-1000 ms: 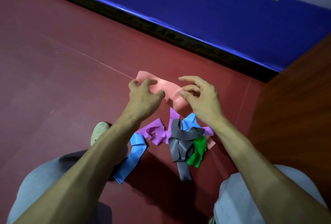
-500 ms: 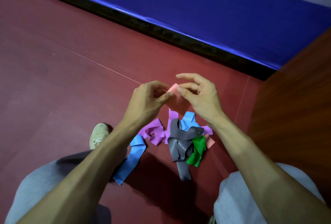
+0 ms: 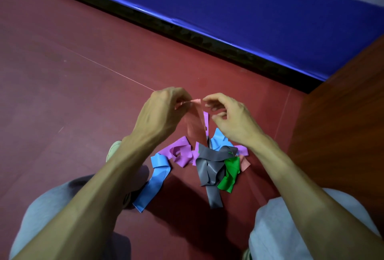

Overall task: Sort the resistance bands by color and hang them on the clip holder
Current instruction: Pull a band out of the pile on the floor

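Red-brown sports flooring runs up to a blue padded wall (image 3: 249,10), with a wooden panel (image 3: 342,114) on the right. A person crouches over a small heap of resistance bands.

The left hand (image 3: 164,114) pinches the top end of a pink band (image 3: 193,122) between thumb and fingertips, and the band hangs from there down towards the heap. The right hand (image 3: 230,122) sits just beside that top end. Its fingers are loosely curled and, as far as I can see, grip nothing.

To do this step well, I would keep the pinch firm and lift straight up so the pink band slides free without dragging its neighbours. The right hand could run down it to take out the twists, or press the heap down. A purple strip (image 3: 205,120) stands right against the band and looks likely to come up with it.

By colour, I count:
- two blue pieces, one at the left (image 3: 158,176) and one under the right wrist (image 3: 219,141)
- one grey band (image 3: 209,168)
- one green band (image 3: 229,172)
- a purple tangle (image 3: 180,151), plus purple showing elsewhere that may be a second band
- a pink scrap (image 3: 244,163) on the floor, which could be a second pink band or the far end of the held one

No clip holder is in view.
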Tool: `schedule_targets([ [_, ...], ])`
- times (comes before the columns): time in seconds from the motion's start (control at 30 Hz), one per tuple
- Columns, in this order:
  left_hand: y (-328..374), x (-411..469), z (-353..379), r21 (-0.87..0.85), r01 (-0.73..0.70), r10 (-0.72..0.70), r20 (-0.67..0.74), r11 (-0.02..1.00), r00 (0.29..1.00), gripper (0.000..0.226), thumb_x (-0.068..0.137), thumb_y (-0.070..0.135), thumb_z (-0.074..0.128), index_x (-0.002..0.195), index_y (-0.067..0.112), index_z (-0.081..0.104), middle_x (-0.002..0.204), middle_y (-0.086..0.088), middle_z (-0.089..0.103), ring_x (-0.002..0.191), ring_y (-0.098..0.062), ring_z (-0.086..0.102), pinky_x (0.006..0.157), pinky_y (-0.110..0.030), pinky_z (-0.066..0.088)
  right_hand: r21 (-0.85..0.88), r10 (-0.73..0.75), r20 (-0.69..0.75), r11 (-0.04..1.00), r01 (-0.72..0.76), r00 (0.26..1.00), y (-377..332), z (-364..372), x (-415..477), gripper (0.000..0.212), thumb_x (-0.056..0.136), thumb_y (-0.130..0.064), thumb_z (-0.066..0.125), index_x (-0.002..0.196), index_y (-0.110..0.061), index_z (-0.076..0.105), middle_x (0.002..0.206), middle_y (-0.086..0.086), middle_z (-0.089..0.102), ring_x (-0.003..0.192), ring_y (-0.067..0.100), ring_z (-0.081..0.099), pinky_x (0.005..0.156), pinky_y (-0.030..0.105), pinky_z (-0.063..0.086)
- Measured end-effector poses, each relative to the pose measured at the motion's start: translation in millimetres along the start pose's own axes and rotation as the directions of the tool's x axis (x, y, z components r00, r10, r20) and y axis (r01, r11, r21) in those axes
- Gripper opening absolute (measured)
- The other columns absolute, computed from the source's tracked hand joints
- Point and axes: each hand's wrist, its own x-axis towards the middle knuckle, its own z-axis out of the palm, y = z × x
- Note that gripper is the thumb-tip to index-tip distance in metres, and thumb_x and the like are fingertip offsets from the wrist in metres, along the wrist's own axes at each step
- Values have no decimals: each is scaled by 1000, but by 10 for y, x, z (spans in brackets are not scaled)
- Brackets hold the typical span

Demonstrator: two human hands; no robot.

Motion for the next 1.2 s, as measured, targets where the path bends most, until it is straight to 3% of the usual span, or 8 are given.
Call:
schedule_targets([
  [0.13, -20, -11, -16, -54, -81, 83, 36, 995, 996, 5, 89, 21, 64, 93, 21, 66, 86, 5, 69, 80, -16, 63, 69, -41, 53, -75, 82, 153, 995, -71, 985, 73, 21, 1, 62, 76, -1, 61, 132, -24, 48, 127, 0, 54, 119, 9, 51, 96, 24, 40],
  [0.4, 62, -57, -46, -167, -201, 209, 34, 965, 977, 16, 88, 23, 60, 100, 16, 68, 88, 6, 69, 80, -6, 63, 74, -34, 53, -159, 102, 214, 985, -69, 971, 155, 70, 16, 63, 73, -24, 77, 131, -24, 51, 124, -2, 58, 113, 14, 54, 92, 31, 42],
  [0.57, 100, -38, -103, -263, -157, 143, -71, 952, 987, 11, 90, 21, 63, 96, 13, 69, 79, 11, 66, 74, 0, 60, 66, -16, 47, -213, 173, 249, 970, -120, 953, 95, 33, -15, 12, 77, -31, 74, 79, -27, 63, 79, -7, 68, 76, 11, 62, 70, 29, 46],
  [0.63, 96, -31, -129, -295, -120, 91, -113, 948, 989, 12, 91, 23, 63, 95, 14, 70, 78, 17, 64, 71, 6, 58, 64, -11, 43, -219, 185, 247, 967, -132, 951, 59, 29, -25, 25, 80, -31, 72, 65, -27, 53, 60, -8, 54, 54, 6, 47, 53, 23, 36],
  [0.73, 66, -11, -156, -411, -50, -18, -160, 910, 987, 13, 92, 22, 63, 95, 12, 70, 80, 10, 68, 73, 5, 62, 68, -15, 48, -126, 207, 223, 975, -183, 952, 93, 55, -7, 23, 79, -26, 74, 65, -23, 56, 56, -8, 50, 48, 2, 41, 51, 22, 34],
  [0.93, 9, 35, -197, -599, 53, -238, -235, 799, 943, 15, 92, 23, 63, 95, 11, 71, 82, -4, 72, 77, -19, 70, 70, -45, 59, 87, 200, 192, 972, -220, 961, 127, 85, 39, 32, 73, -28, 75, 84, -1, 61, 77, 13, 72, 76, 30, 71, 76, 52, 56],
  [1.03, -4, 46, -212, -641, 82, -307, -248, 764, 919, 11, 92, 20, 62, 95, 13, 70, 80, -3, 71, 75, -18, 69, 70, -45, 60, 250, 202, 183, 937, -244, 962, 107, 78, 55, 10, 85, -7, 69, 83, -1, 61, 77, 13, 72, 71, 24, 71, 78, 43, 59],
  [1.2, 22, 46, -231, -675, 72, -329, -261, 734, 908, 9, 92, 17, 63, 95, 11, 69, 77, 1, 69, 68, -6, 65, 68, -36, 60, 435, 225, 131, 862, -260, 965, 0, 73, 42, 6, 94, -6, 57, 90, -5, 62, 80, 19, 68, 69, 21, 68, 70, 29, 60],
])
